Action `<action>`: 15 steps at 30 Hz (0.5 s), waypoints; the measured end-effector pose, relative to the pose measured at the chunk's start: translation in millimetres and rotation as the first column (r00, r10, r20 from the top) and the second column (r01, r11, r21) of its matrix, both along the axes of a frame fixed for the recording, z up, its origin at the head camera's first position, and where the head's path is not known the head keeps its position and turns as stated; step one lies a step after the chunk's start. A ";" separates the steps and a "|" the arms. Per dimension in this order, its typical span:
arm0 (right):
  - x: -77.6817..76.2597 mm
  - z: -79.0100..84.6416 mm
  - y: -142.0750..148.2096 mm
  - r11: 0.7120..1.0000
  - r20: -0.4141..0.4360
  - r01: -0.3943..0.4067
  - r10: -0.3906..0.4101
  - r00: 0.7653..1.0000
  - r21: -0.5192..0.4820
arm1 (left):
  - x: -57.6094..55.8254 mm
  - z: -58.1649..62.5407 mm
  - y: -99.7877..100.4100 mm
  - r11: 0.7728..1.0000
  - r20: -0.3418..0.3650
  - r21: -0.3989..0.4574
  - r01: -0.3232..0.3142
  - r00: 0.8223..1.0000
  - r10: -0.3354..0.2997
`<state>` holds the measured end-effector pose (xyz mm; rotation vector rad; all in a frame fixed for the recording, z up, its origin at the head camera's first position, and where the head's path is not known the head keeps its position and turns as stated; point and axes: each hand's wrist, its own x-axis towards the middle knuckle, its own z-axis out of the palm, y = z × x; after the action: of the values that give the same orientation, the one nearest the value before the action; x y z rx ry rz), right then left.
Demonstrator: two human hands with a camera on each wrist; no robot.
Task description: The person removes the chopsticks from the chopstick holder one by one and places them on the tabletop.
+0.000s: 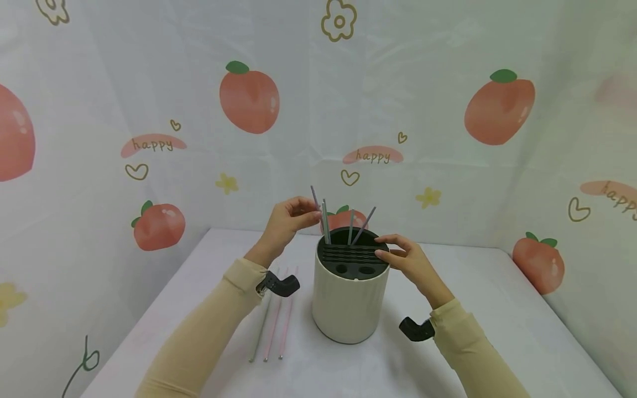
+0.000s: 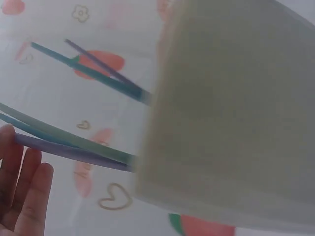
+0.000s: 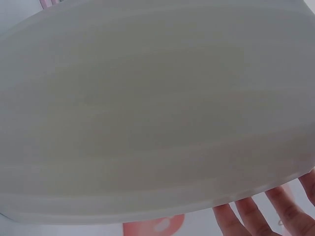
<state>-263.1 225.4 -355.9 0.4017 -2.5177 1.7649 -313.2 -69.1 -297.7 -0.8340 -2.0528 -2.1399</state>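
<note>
A white cylindrical pen holder with a dark slotted insert stands on the table. My left hand pinches a thin purple stick at the holder's left rear. The left wrist view shows this purple stick reaching down to the rim beside green and blue sticks. Another pair, one blue-green stick and one purple stick, leans in the rear compartment. My right hand rests on the holder's right rim with fairly straight fingers. Up close, its fingertips lie along the pale wall.
Left of the holder, a greenish stick and two pink sticks lie side by side on the white table. A fruit-printed white cloth hangs behind and at the sides.
</note>
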 end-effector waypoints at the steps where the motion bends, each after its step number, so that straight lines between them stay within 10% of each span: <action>1: -0.1 0.1 0.0 1.000 -0.002 0.001 -0.001 1.000 0.001 | -0.2 7.2 -0.8 1.000 -0.012 0.016 0.001 1.000 -0.001; 10: -0.3 0.1 0.6 1.000 -0.012 0.000 0.000 1.000 -0.006 | 5.6 87.3 -18.5 0.949 -0.151 0.316 -0.015 0.986 0.066; 15: -0.4 -0.5 0.1 1.000 -0.015 -0.002 0.002 1.000 -0.008 | 1.8 105.4 -41.8 0.921 -0.145 0.382 -0.075 0.980 0.139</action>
<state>-263.5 225.4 -356.5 0.4150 -2.5003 1.7651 -311.4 -110.9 -192.2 -0.7951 -1.5014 -2.2100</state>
